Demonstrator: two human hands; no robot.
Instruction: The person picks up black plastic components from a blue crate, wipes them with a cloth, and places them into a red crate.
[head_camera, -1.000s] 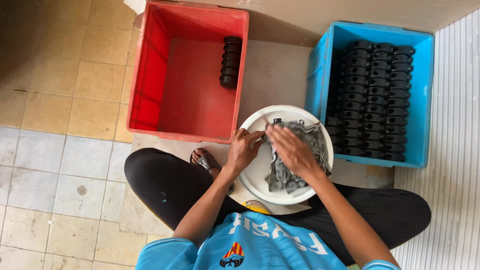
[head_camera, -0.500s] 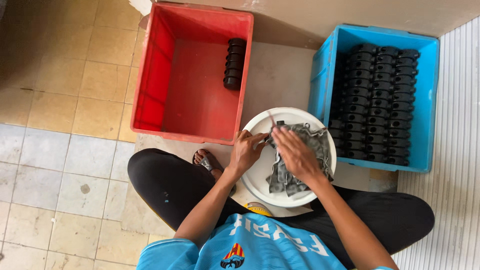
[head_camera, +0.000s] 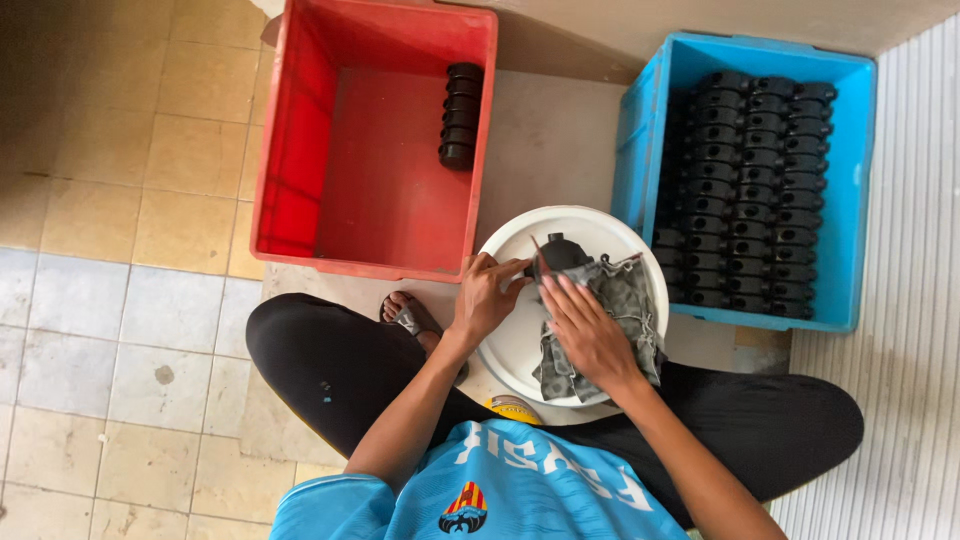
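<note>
**Black part now out from under the rag**

The black part (head_camera: 558, 251) is pinched by the left hand (head_camera: 485, 297), fingers closed on its left edge, over the far side of the white basin (head_camera: 510, 350). The right hand (head_camera: 585, 330) is laid flat on the grey rag (head_camera: 620, 300), fingers together and pressed down just beside the part; nothing is actually gripped by it, the cloth is only pushed against the part.

What's changed: 1 second ago the part was almost completely buried under the rag, with just a small dark bit poking out at the top. Half a second ago it was much the same. Now the rounded top is uncovered and the rag is bunched lower and to the right. The right hand has been drawn back toward the body a little. So a wiping stroke looks to have been made across the part, and it can probably be judged as close to cleaned on that face, though how clean can't be told from up here.

Further out: a red crate (head_camera: 300, 150) on the left, with 1 short stack of black parts (head_camera: 460, 115) along its right wall. A blue crate (head_camera: 850, 200) on the right is packed with rows of the same parts (head_camera: 750, 190). Tiled floor (head_camera: 120, 330) all round.
</note>
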